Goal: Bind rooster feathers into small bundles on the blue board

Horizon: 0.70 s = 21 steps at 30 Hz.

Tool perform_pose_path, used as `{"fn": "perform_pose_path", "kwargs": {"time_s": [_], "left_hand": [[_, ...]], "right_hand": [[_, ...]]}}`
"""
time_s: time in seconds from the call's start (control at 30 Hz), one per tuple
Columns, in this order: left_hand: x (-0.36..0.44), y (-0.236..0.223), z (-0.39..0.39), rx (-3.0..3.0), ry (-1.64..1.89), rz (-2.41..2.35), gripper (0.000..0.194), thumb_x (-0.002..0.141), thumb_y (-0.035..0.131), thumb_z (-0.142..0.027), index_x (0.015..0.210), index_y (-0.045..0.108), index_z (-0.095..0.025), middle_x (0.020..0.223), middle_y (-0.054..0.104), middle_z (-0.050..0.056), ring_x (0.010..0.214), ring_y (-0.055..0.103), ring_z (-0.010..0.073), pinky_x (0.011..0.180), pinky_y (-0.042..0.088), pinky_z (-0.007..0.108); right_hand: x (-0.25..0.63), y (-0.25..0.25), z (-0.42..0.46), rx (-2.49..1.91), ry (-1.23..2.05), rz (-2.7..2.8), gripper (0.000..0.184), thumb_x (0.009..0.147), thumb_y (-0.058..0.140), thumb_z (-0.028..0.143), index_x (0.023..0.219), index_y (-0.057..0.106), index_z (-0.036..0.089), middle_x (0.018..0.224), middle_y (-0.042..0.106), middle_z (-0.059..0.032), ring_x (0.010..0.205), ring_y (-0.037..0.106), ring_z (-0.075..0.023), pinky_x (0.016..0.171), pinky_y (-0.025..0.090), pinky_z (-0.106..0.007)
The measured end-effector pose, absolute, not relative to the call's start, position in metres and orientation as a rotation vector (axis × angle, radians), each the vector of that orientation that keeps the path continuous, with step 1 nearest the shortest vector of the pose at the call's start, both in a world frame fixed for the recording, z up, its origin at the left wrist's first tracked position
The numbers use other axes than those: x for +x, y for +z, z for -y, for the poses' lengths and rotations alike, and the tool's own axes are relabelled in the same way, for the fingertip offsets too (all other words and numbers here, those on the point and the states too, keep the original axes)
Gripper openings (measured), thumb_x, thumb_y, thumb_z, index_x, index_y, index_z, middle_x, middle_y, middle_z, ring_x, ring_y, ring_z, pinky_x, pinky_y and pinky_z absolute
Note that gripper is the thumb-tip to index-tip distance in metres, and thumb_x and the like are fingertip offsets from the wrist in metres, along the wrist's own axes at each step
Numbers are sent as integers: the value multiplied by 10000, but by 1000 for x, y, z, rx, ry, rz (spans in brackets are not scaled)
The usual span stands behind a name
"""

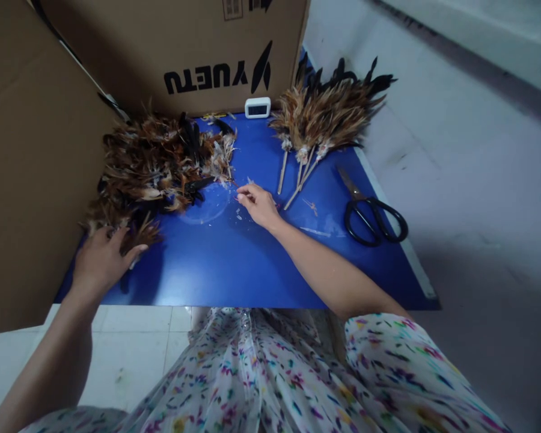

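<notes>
The left hand (103, 258) is at the near left corner of the blue worktop (198, 270); its fingers are bent and a bit apart, with the thumb out to the side, and it touches brown feathers; I cannot tell if it has hold of any. The right hand (259, 204) is near the middle of the worktop; its thumb and pointing finger almost meet, but I cannot tell if something thin is between them. A big feather pile (148, 156) lies along the left edge, up to the far edge; feather bunches on sticks (329, 114) lie at the far right corner, with their tips past the edge. The scissors (369, 216) lie by the right edge, blades part open; a small white clock (257, 108) stands at the far edge, near the cardboard box (162, 36).
</notes>
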State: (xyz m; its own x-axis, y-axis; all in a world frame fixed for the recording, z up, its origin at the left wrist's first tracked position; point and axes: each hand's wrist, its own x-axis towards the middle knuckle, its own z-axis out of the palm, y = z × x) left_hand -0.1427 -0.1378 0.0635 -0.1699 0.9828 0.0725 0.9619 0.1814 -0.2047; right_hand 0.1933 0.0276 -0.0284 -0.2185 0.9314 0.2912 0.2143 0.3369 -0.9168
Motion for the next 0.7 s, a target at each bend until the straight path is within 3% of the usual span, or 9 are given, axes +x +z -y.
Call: {"fn": "perform_pose_path", "kwargs": {"time_s": [0.1,0.2,0.27,0.4,0.7], "left_hand": [[-122,78,129,-1717,251,2085,621,976,283,-575,1115,726,-163,1294,618,187,1096,578,461,815,485,556],[-113,79,107,-1844,224,1981,571,1017,247,-429,977,737,-140,1120,701,154,1005,624,357,838,461,472],[-111,74,87,-1993,195,1904,485,1011,285,-341,1088,707,-115,1042,714,155,990,632,312,893,437,429],[-107,66,39,-2161,175,1833,454,970,320,-209,1276,629,-80,1212,670,182,1092,596,303,927,409,405],[-106,51,-40,-2339,479,1692,429,883,454,-147,1271,625,-90,1240,657,183,1094,583,299,811,417,369]], "right_hand": [[194,-28,-28,-1034,951,1671,130,877,597,223,948,698,184,984,700,-56,874,669,-163,843,538,-320],[194,-28,-28,-1036,940,1680,128,879,594,214,939,702,180,964,694,-54,862,664,-159,840,531,-316],[194,-29,-28,-1038,935,1690,127,880,591,215,937,702,190,964,692,-48,857,660,-156,842,526,-318],[195,-30,-29,-1030,940,1699,129,883,584,224,936,699,203,970,693,-43,863,657,-158,842,521,-323],[196,-30,-31,-1027,945,1721,143,888,565,220,925,702,204,935,689,-40,895,653,-170,847,507,-324]]}}
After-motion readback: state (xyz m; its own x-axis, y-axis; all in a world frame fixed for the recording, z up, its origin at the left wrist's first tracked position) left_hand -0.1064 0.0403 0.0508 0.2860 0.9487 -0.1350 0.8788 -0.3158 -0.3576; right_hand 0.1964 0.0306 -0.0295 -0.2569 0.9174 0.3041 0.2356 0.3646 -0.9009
